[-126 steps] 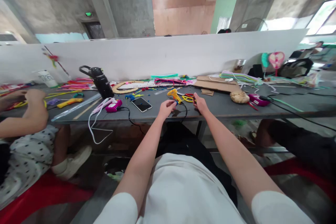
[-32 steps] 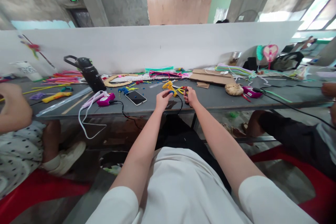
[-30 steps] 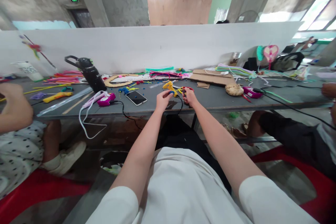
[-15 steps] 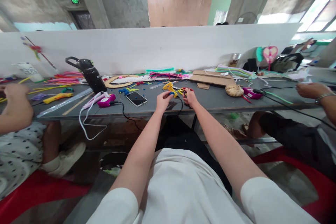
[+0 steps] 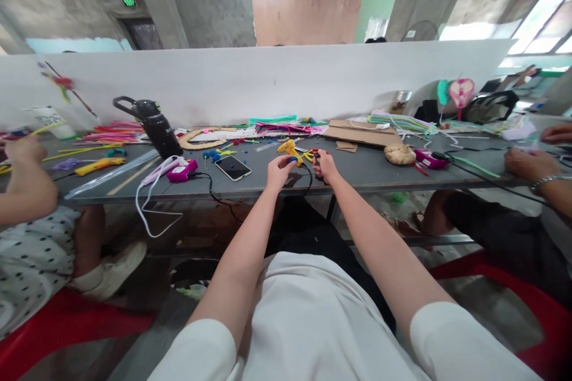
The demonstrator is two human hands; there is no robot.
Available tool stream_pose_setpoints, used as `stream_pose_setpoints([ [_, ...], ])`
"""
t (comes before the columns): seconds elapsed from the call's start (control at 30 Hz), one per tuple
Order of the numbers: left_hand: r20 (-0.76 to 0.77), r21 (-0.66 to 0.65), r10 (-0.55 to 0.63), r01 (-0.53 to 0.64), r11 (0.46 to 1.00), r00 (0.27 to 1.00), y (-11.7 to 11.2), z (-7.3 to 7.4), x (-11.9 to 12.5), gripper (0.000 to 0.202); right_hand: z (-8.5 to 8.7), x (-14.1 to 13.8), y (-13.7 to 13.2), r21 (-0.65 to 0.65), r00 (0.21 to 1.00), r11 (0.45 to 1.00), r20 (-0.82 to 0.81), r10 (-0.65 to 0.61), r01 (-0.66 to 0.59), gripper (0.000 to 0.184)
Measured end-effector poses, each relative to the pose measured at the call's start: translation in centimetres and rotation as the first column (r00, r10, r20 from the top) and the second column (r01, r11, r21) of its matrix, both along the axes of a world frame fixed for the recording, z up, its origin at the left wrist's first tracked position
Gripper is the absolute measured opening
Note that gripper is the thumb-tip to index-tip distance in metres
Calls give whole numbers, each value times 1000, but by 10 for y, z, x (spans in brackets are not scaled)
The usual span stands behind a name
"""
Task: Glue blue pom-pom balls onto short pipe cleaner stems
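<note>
My left hand (image 5: 279, 169) is closed in a pinch on a small blue fuzzy piece (image 5: 292, 159), which looks like pipe cleaner. My right hand (image 5: 326, 165) is wrapped round the red handles of a pair of scissors (image 5: 315, 155); their blades point left towards the blue piece and are partly hidden. Just beyond my fingertips lies a yellow tool (image 5: 288, 147) that looks like a glue gun, with a black cord (image 5: 309, 174) near it. Thin yellow strands (image 5: 307, 156) show between my two hands.
A phone (image 5: 233, 168) with blue bits on it lies left of my hands. Farther left are a magenta box (image 5: 182, 171) and a black bottle (image 5: 156, 128). Cardboard (image 5: 361, 131) and a pale brown lump (image 5: 399, 154) lie to the right. Co-workers' hands (image 5: 527, 164) are at both sides.
My hands and the scissors have hardly moved. At the right edge, a co-worker's second hand has come into view.
</note>
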State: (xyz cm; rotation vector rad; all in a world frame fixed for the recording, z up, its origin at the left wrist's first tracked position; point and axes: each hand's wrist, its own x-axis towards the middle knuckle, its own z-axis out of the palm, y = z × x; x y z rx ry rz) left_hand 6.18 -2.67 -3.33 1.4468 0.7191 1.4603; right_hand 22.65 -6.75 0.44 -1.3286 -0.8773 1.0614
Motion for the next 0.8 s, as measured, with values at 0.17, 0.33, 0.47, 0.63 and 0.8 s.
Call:
stream_pose_setpoints([
  [0.17,8,-8,-12,12,1000,1000,0,1,0,36,-2,2,3,-3,1000,1000,11,2,-2,38],
  [0.33,3,-18,-7,7,1000,1000,1,0,0,37,-2,3,4,-6,1000,1000,13,12,-12,38],
  [0.47,1,-18,-3,3,1000,1000,0,1,0,36,-2,3,3,-3,1000,1000,-1,9,-9,41],
  [0.63,1,-11,3,-3,1000,1000,-2,2,0,34,-4,4,3,9,1000,1000,-14,20,-19,42],
  [0.8,-3,-22,6,-6,1000,1000,-3,3,1,35,-3,4,3,40,1000,999,-18,-12,12,46],
])
